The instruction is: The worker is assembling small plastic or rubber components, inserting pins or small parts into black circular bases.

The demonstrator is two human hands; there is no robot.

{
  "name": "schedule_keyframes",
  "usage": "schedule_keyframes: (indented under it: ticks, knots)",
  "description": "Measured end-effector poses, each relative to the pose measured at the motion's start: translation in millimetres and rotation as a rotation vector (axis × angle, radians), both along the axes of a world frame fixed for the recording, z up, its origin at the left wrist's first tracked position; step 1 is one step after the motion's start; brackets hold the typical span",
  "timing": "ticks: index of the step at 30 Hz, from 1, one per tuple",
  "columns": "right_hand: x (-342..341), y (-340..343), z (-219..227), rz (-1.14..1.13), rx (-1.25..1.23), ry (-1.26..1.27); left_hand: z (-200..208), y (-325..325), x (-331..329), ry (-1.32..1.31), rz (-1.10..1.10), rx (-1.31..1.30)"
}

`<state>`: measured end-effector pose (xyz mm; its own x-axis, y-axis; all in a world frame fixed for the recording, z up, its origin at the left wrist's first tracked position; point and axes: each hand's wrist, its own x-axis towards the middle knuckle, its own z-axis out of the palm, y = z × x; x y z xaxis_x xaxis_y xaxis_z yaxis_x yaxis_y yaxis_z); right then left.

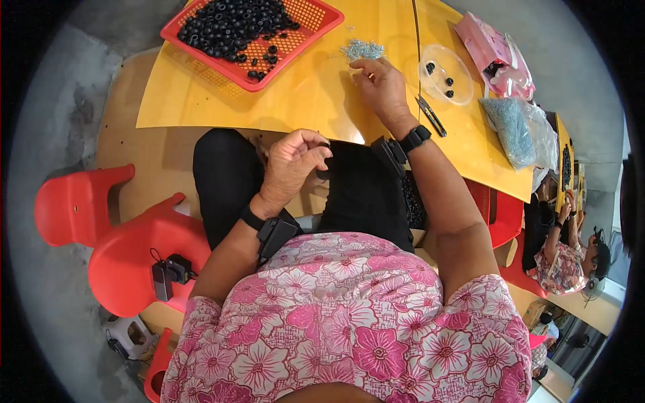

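Observation:
My left hand (pixel 293 164) is raised over my lap just off the table's near edge. Its thumb and fingers close on a small black part (pixel 324 144), which is hard to make out against my dark trousers. Over the yellow table (pixel 295 101), my right hand (pixel 383 91) is closed with thumb and index finger near each other. Whatever is between those fingertips is too small to tell. Just beyond them lies a loose pile of small silvery metal pieces (pixel 363 50). A red basket (pixel 252 85) at the far left holds a heap of black round parts (pixel 225 30).
Right of my right hand are thread snips (pixel 431 117) and a clear round dish (pixel 460 70) with several black parts. A bag of small metal pieces (pixel 508 131) and a pink bag (pixel 494 54) lie farther right. Red chairs (pixel 144 258) stand left; another person (pixel 561 262) sits far right.

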<state>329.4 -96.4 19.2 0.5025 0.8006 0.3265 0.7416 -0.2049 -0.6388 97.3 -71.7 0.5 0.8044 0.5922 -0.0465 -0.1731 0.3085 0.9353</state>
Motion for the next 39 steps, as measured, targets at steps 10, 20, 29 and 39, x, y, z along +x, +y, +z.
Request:
schedule_keyframes:
  ticks: [10, 20, 29, 39]
  knots:
    - [6.7, 54.3, 0.4, 0.066, -0.043, -0.399, -8.2, 5.3, -7.2, 0.013, 0.01, -0.042]
    - [12.7, 69.1, 5.1, 0.229, -0.275, -0.534, -13.0, 9.7, -11.6, 0.009, -0.007, -0.12]
    - [-10.4, 52.6, -4.0, 0.404, -0.172, -0.559, -9.5, 13.4, -13.4, 0.059, 0.034, -0.113]
    - [-28.5, 24.3, -17.5, 0.5, 0.03, -0.57, -21.9, 11.0, -13.5, -0.025, 0.076, -0.056]
